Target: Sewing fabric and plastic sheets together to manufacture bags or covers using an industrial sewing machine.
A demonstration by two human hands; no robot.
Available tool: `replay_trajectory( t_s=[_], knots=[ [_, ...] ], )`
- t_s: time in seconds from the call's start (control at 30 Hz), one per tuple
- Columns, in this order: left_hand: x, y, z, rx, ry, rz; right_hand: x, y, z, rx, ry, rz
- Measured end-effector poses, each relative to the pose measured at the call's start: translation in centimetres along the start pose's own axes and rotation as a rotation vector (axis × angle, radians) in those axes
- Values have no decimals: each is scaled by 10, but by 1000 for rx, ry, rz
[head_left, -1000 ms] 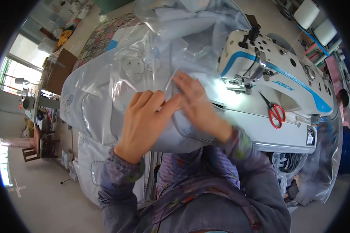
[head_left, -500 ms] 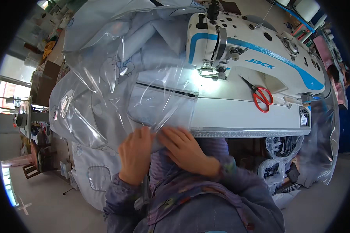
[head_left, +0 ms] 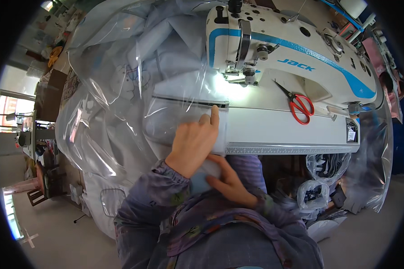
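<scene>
A clear plastic sheet (head_left: 101, 134) with pale printed figures lies bunched over the left of the sewing table. It carries a flat panel crossed by a narrow dark strip (head_left: 184, 102). My left hand (head_left: 191, 143) rests on that panel, index finger stretched to the strip's right end and the other fingers bent. Below it, at the table's front edge, my right hand (head_left: 231, 181) has thumb and fingers closed on the sheet's near edge. The white and blue sewing machine (head_left: 292, 54) stands just beyond the panel, its lamp lighting the needle area.
Red-handled scissors (head_left: 302, 107) lie on the machine bed, right of the needle. A ruled strip (head_left: 292, 149) runs along the table's front edge. Plastic bags (head_left: 313, 197) of dark pieces stand below at right. More clear sheeting (head_left: 368, 157) hangs past the table's right end.
My left hand has moved up and right, from the sheet's near edge onto the panel by the dark strip. My right hand has come down and right, now gripping the near edge.
</scene>
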State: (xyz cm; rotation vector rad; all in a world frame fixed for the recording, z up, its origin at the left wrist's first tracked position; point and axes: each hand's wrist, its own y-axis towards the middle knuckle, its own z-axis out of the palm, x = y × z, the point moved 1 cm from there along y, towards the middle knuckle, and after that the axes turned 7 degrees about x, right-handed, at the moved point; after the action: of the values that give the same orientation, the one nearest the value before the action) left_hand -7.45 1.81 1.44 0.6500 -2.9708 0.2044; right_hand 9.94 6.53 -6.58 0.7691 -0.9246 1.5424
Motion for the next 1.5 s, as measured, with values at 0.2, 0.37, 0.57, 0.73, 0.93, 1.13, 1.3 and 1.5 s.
replay_trajectory(
  t_s=[0.2,0.37,0.57,0.73,0.93,1.13,1.3,1.5],
  knots=[
    [-27,16,0,-6,26,-6,24,-21,-14,-164,-51,-17],
    [-23,29,0,-20,-82,-40,21,0,-14,-214,-239,-144],
    [-28,46,5,-20,-96,-78,25,30,-11,-246,-87,-111],
    [2,40,37,-58,-61,-67,4,4,-20,-342,-348,-214],
    [9,24,29,-307,-369,10,-105,-178,-129,-1115,-331,48],
    [-42,-3,-2,-613,-578,4,-263,-410,-215,-2251,383,-121],
    [-69,-9,2,-460,-669,90,-273,-454,-249,-2246,343,-240],
    [-117,-11,-12,-160,-944,329,-130,-286,-152,-1486,-731,87]
  ],
)
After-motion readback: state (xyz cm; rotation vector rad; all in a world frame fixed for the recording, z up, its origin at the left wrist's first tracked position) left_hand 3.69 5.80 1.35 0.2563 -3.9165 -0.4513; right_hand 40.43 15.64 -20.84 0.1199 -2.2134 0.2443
